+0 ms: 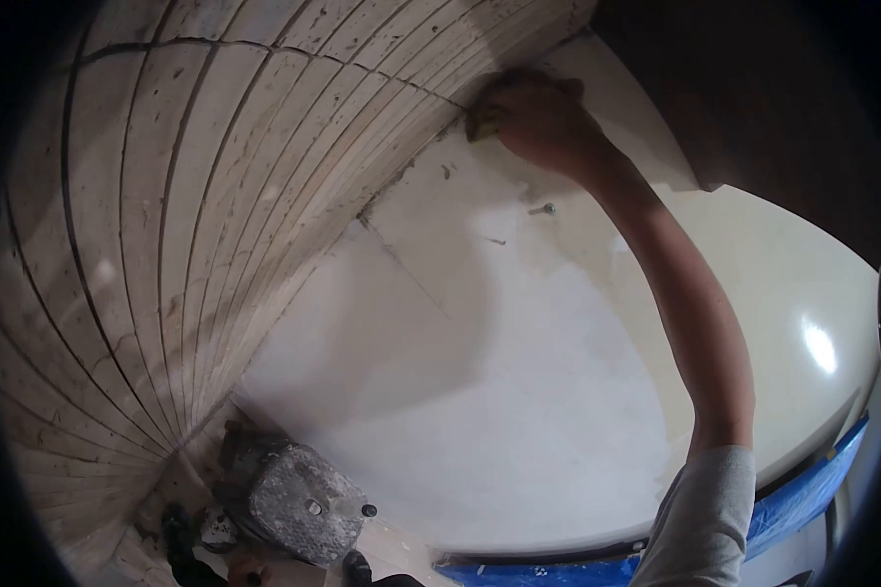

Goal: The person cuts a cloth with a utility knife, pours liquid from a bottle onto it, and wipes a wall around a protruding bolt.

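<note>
My right hand reaches far up along the white plastered wall, close to the corner with the wooden planks. Its fingers are closed round a small dark pad with a yellowish edge, perhaps a sponge; shadow blurs its exact kind. The pad is at the wall surface, next to the plank edge. A small screw or plug sticks out of the wall below the hand. My left hand does not show clearly anywhere in this view.
Weathered wooden planks rise along the left. A dark brown panel overhangs at upper right. Low down stands a plaster-spattered container or stool beside dark shoes. Blue sheeting runs along the lower right edge.
</note>
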